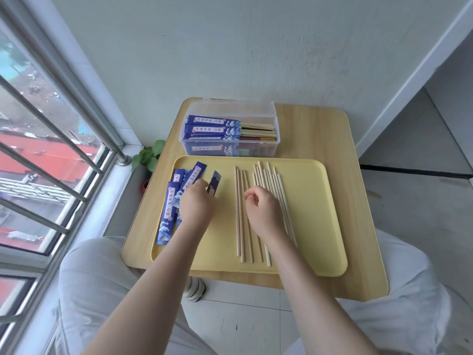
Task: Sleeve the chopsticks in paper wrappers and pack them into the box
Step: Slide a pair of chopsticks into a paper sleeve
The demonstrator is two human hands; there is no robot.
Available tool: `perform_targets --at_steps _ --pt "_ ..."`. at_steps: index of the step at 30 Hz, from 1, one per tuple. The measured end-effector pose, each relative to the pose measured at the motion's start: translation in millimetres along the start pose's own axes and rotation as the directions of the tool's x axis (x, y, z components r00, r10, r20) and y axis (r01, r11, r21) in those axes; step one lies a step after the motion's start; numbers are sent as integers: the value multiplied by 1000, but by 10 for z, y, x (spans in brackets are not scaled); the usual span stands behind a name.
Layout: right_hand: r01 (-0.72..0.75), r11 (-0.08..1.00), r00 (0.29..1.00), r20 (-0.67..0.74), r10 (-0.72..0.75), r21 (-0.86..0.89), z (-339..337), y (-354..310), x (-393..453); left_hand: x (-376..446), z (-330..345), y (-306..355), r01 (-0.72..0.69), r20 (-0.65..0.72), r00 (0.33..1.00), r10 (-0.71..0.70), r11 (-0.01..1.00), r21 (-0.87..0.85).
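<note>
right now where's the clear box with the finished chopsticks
In the head view the clear box sits on the wooden table, just beyond the far edge of the yellow tray, left of centre near the wall.

You can read white Chinese characters, "欢迎光临", on pink label strips of the blue paper wrappers; same print on sleeved chopsticks in the clear box.

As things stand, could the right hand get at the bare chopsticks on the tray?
Probably yes. The right hand hangs with curled fingers directly over the bare chopsticks, which lie loose and uncovered on the yellow tray. Nothing sits between them, and the left hand is busy over at the wrappers.
</note>
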State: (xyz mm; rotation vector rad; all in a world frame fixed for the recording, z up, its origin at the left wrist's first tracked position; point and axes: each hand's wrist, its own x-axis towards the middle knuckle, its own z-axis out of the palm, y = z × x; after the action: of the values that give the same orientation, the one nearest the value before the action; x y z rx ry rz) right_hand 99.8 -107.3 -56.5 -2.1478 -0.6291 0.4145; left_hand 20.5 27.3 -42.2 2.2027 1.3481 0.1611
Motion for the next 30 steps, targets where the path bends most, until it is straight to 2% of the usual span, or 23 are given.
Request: perform_targets --at_steps 2,3,5,6,8,10,14,16,19,23,25,27,29,30 --pt "-65 992 997 50 60 108 -21 -18 15 -40 -18 23 73 98 994 -54 976 -204" --pt "-106 979 992 88 91 176 -37 -36 25 -68 -25 37 162 193 977 -94 911 -378" --pt "-197 932 969 207 137 303 -77 -84 41 -161 -59 73 382 415 904 -104 633 -674" --pt "-235 910 950 278 141 341 -103 -100 37 -208 -68 86 438 474 879 -57 492 -752" --pt "-288 882 910 395 129 373 -145 -133 22 -222 -59 74 459 489 872 18 315 -831" --pt "-326 846 886 449 118 421 -185 -138 -8 -215 -37 65 469 485 873 40 204 -860" --pt "-298 852 906 410 109 431 -254 -121 -34 -258 -26 65 458 468 882 54 133 -879" --pt "-307 834 900 425 98 458 -275 -113 -47 -290 -43 72 441 444 888 122 50 -896" --pt "-412 705 864 494 100 578 -260 -114 -91 -314 -93 103 435 413 890 196 -87 -896" --pt "-524 514 832 538 136 680 -182 -103 -116 -352 -107 142 410 372 897 238 -135 -902" --pt "-550 472 817 561 134 689 -174 -109 -130 -362 -97 145 409 370 901 225 -162 -898" --pt "-546 529 814 560 152 649 -192 -126 -153 -364 -87 136 412 381 905 188 -169 -895" --pt "-481 709 846 486 221 516 -213 -143 -154 -340 -77 93 407 388 911 143 -147 -902" --pt "-414 824 880 403 252 388 -213 -139 -141 -328 -82 59 406 394 911 120 -108 -907"
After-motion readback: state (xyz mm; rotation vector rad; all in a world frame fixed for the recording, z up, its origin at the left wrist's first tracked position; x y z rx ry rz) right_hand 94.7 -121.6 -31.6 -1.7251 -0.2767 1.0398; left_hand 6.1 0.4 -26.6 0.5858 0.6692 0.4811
